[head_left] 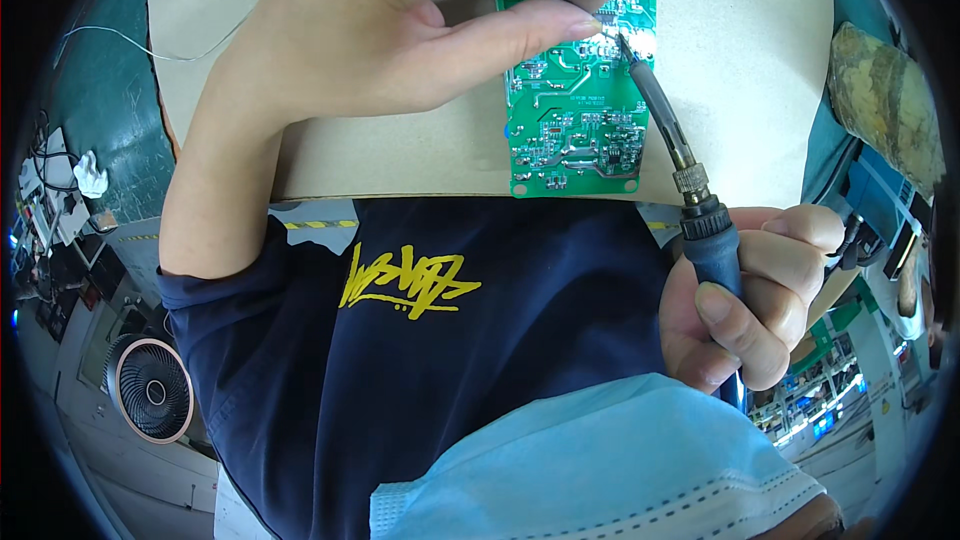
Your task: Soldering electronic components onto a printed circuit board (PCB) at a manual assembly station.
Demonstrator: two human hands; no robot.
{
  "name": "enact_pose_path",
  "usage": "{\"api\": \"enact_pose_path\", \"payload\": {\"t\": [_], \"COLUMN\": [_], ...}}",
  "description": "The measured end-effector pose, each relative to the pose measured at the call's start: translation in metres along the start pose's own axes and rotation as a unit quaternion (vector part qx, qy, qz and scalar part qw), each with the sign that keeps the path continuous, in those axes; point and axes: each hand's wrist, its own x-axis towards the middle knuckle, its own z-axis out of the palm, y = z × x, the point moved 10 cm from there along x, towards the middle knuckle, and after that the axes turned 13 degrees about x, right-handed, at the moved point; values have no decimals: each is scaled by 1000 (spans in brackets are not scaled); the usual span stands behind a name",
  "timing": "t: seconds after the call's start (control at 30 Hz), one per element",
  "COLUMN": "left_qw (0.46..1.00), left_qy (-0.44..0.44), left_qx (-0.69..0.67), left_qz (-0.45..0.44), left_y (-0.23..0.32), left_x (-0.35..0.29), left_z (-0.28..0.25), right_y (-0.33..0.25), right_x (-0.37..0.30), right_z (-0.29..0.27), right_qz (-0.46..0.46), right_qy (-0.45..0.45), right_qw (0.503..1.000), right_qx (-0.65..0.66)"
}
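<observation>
A green circuit board (578,110) lies solder side up on the brown sheet, its near end at the sheet's front edge. My left hand (375,45) reaches over the board's far part with thumb and forefinger pinched. A thin silvery solder wire (180,58) runs in from the left and passes behind this hand; the pinch hides most of its end. In my right hand (760,290) the fingers wrap round the blue handle of a soldering iron (664,115). Its tip meets the board just beside my left fingertips, close to a bright patch.
Brown sheet (740,90) covers the bench, with a green mat (110,130) at its left. A stained, brownish wrapped bundle (885,105) rests at the right edge. White crumpled tissue (90,175) sits at left; a round fan (152,390) stands lower left.
</observation>
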Motion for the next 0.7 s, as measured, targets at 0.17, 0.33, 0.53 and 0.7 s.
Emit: {"api": "enact_pose_path", "payload": {"t": [0.17, 0.33, 0.53, 0.7], "left_qw": [998, 998, 989, 948], "left_qy": [23, 33, 99, -88], "left_qx": [-44, -31, 63, 199], "left_qz": [-23, -49, -85, -234], "left_y": [-6, -6, -16, -31], "left_x": [0, -2, -8, -19], "left_z": [-2, -10, -35, -47], "right_y": [-1, 22, 76, 74], "right_x": [-1, -7, -22, -13], "right_z": [-7, -32, 8, 44], "right_qz": [-17, -18, 192, 175], "right_qy": [19, 110, 36, -80], "right_qw": [1000, 987, 979, 980], "right_qx": [1, 113, 53, 58]}}
